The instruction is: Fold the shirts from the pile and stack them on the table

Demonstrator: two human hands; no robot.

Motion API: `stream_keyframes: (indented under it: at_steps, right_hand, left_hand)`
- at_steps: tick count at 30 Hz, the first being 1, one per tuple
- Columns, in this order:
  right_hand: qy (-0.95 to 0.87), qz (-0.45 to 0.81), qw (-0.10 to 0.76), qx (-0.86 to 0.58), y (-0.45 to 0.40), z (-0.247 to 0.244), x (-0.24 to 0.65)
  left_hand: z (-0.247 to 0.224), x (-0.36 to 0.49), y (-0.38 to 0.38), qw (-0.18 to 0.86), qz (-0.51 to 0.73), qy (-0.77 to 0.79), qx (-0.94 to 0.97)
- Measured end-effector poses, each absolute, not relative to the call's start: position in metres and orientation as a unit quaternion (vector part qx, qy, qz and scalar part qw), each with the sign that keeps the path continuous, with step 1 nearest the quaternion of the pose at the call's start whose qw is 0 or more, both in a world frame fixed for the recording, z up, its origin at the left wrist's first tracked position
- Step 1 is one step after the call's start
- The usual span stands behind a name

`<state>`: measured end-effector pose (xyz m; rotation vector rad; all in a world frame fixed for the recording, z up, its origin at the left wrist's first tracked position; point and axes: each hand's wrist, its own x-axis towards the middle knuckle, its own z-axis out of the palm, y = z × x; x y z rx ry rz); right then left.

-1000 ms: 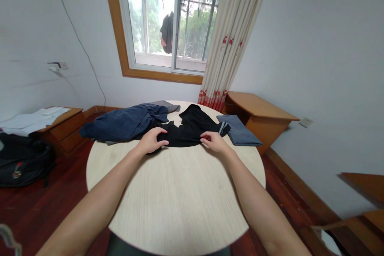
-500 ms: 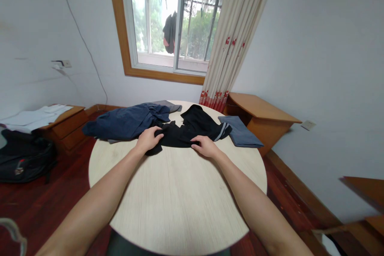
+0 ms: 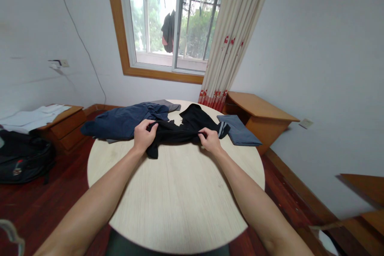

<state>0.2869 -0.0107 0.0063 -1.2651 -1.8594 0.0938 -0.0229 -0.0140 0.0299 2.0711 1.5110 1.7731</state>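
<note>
A black garment (image 3: 177, 133) with pale stripes near its right end lies crumpled across the round table (image 3: 180, 192). My left hand (image 3: 144, 136) pinches its near edge on the left, where a flap of cloth hangs down beside the fingers. Further right, my right hand (image 3: 210, 139) grips the same edge between thumb and fingers. The stretch between the hands is lifted slightly and drawn fairly straight. Its far part rests on the tabletop, so what kind of garment it is cannot be made out.
Navy clothing (image 3: 120, 122) is heaped at the table's left, over a grey piece (image 3: 172, 107). A folded grey-blue cloth (image 3: 240, 130) lies at the right edge. Beyond stand a wooden desk (image 3: 261, 108) and a curtain (image 3: 231, 48); a black bag (image 3: 27, 158) sits at left.
Both hands have closed on the black garment's near edge and raised it a little. They have moved slightly apart, pulling the cloth between them straighter.
</note>
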Motion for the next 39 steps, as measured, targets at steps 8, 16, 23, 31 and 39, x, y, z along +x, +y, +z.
stream_keyframes:
  at_steps: [8,16,23,31,39]
  right_hand:
    - [-0.737,0.030,0.427,-0.524,-0.004,0.003,0.302]
    - [-0.655,-0.003,0.450,-0.607,0.013,-0.006,0.340]
    - [-0.612,0.044,0.411,-0.674,0.016,-0.009,0.362]
    - [-0.696,0.005,0.468,-0.544,-0.005,0.020,0.329]
    - [-0.843,0.111,0.339,-0.402,-0.029,0.033,0.283]
  left_hand:
    - [0.029,-0.021,-0.016,0.021,0.551,0.484,0.679]
    - [0.029,-0.022,-0.014,0.074,0.505,0.466,0.722]
    - [0.018,-0.029,-0.002,0.188,0.355,0.426,0.811]
    - [0.004,-0.038,0.009,0.175,0.301,0.418,0.839]
    - [-0.014,-0.050,0.021,0.139,0.267,0.461,0.835]
